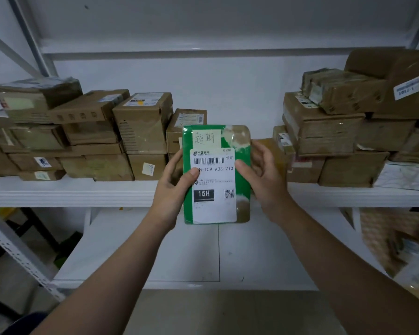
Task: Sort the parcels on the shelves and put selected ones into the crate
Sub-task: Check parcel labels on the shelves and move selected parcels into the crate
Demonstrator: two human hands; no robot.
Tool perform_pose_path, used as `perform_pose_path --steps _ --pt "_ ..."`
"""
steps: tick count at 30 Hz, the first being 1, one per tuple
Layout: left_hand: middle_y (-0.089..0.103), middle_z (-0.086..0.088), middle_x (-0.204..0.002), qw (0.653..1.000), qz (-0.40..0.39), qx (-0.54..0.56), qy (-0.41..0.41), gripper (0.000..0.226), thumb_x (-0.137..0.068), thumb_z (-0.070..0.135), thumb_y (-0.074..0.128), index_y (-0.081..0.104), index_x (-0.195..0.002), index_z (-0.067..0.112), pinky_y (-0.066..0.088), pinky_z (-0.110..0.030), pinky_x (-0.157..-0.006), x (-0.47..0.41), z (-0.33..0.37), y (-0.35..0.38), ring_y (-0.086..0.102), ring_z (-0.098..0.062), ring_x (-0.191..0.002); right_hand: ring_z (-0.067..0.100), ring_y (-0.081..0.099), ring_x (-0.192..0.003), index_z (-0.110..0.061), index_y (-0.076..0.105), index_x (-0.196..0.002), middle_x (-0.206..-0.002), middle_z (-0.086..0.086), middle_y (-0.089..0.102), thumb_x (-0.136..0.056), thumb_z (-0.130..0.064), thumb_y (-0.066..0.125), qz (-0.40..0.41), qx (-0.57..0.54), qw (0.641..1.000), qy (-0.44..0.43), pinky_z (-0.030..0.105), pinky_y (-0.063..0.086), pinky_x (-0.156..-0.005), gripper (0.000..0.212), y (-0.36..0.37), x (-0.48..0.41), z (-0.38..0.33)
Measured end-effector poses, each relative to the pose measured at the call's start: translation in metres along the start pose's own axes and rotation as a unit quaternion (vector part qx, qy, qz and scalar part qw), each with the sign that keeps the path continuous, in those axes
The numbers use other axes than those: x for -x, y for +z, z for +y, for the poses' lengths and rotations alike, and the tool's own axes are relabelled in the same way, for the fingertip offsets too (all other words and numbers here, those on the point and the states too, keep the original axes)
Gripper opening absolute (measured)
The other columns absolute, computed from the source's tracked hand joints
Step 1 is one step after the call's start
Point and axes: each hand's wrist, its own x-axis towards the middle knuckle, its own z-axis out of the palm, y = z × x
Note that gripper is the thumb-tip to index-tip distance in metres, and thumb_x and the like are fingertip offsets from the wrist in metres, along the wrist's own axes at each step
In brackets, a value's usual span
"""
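Holding one green parcel (215,175) upright before me, in front of the middle shelf (70,192) and not resting on it, label side toward my face. My left hand (172,187) grips its left edge, thumb pressed on the white shipping label (214,184), fingers wrapped behind. My right hand (264,175) grips the right edge likewise, thumb on the front, fingers behind and out of sight.

Progress: no crate shows in view, so I cannot tell how many parcels have gone in. On the shelf a left stack of cardboard boxes (140,122) and a right stack of cardboard boxes (322,122) stand with a gap between them, behind the parcel. I judge most of these are yet to be checked. The step in hand appears to be reading the label to decide whether this parcel is selected; that decision and its placing are outstanding.

Condition of parcel: flat, rectangular, rounded corners, green wrapping under glossy clear tape. Brown patches show along the right side and at the top right corner. The label carries a barcode, a printed code partly covered by my left thumb, a black "15H" block and a small QR mark. A pale handwritten note (205,137) is stuck above the label. No tears or crushing observed.
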Motion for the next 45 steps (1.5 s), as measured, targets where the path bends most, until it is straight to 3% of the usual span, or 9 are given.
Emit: perform_pose_path --steps 4,11,18,25,28,33,38,42,45 --pt "0.068 0.009 -0.108 1.0 0.028 0.0 -0.003 0.05 -0.091 0.009 0.059 0.044 -0.134 0.03 0.055 -0.021 -0.069 0.004 -0.007 0.006 0.069 -0.008 -0.091 0.015 0.063 -0.111 -0.025 0.043 -0.136 -0.131 0.002 0.059 -0.095 -0.02 0.056 0.011 -0.021 1.0 0.008 0.025 0.057 -0.075 0.043 0.008 0.01 0.014" --pt "0.067 -0.007 -0.117 0.999 0.032 -0.001 -0.017 0.064 -0.08 0.026 0.065 0.043 -0.14 0.028 0.057 -0.029 -0.073 0.018 -0.016 0.006 0.068 -0.022 -0.1 0.008 0.063 -0.106 -0.025 0.045 -0.135 -0.123 -0.006 0.062 -0.095 -0.02 0.056 0.022 -0.023 0.999 0.015 0.021 0.056 -0.073 0.041 0.007 0.024 0.019" --pt "0.07 -0.009 -0.102 0.998 0.016 0.014 -0.056 0.041 -0.091 0.013 0.061 0.046 -0.127 0.027 0.057 -0.027 -0.067 0.035 -0.04 0.003 0.07 -0.021 -0.087 0.01 0.062 -0.108 -0.027 0.047 -0.134 -0.119 -0.009 0.063 -0.094 -0.028 0.056 0.073 -0.013 0.996 0.042 0.025 0.056 -0.078 0.041 0.007 0.055 0.045" --pt "0.068 -0.011 -0.095 0.994 -0.024 0.015 -0.102 0.026 -0.091 0.011 0.061 0.045 -0.109 0.021 0.056 -0.023 -0.062 0.054 -0.059 0.002 0.071 -0.014 -0.076 0.001 0.064 -0.098 -0.026 0.05 -0.126 -0.112 -0.013 0.064 -0.093 -0.023 0.059 0.143 -0.003 0.987 0.072 0.018 0.054 -0.071 0.034 0.009 0.095 0.065" --pt "0.066 -0.015 -0.108 0.989 -0.055 0.035 -0.133 0.029 -0.09 0.011 0.061 0.045 -0.113 0.015 0.056 -0.023 -0.064 0.067 -0.069 0.008 0.071 -0.014 -0.08 -0.004 0.065 -0.092 -0.024 0.049 -0.125 -0.111 -0.012 0.064 -0.094 -0.023 0.058 0.188 0.001 0.979 0.078 0.015 0.053 -0.069 0.033 0.006 0.121 0.071" --pt "0.066 -0.008 -0.108 0.971 -0.166 0.038 -0.167 0.031 -0.092 0.014 0.059 0.042 -0.118 0.015 0.055 -0.02 -0.065 0.094 -0.084 0.04 0.07 -0.012 -0.084 -0.006 0.064 -0.093 -0.027 0.052 -0.12 -0.11 -0.014 0.064 -0.094 -0.026 0.059 0.29 0.033 0.953 0.081 0.017 0.052 -0.072 0.028 -0.02 0.171 0.073" --pt "0.052 0.005 -0.136 0.925 -0.336 -0.001 -0.177 0.075 -0.078 0.032 0.074 0.032 -0.139 0.046 0.056 -0.035 -0.088 0.122 -0.102 0.084 0.056 -0.012 -0.118 -0.001 0.067 -0.088 -0.018 0.054 -0.122 -0.106 -0.008 0.067 -0.095 -0.02 0.058 0.382 0.024 0.92 0.085 0.018 0.054 -0.071 0.027 -0.061 0.219 0.059" --pt "0.051 0.004 -0.138 0.913 -0.37 -0.028 -0.168 0.089 -0.075 0.039 0.077 0.025 -0.147 0.042 0.055 -0.037 -0.09 0.152 -0.112 0.141 0.054 -0.013 -0.121 0.009 0.068 -0.098 -0.016 0.057 -0.127 -0.113 -0.002 0.069 -0.094 -0.024 0.06 0.438 0.044 0.894 0.082 0.026 0.056 -0.083 0.034 -0.106 0.263 0.043" --pt "0.052 0.004 -0.137 0.906 -0.383 -0.025 -0.18 0.082 -0.082 0.03 0.072 0.024 -0.148 0.037 0.056 -0.033 -0.087 0.182 -0.118 0.196 0.057 -0.01 -0.117 0.001 0.067 -0.095 -0.015 0.055 -0.13 -0.113 -0.007 0.068 -0.095 -0.024 0.059 0.472 0.054 0.876 0.084 0.018 0.054 -0.078 0.036 -0.149 0.303 0.034"
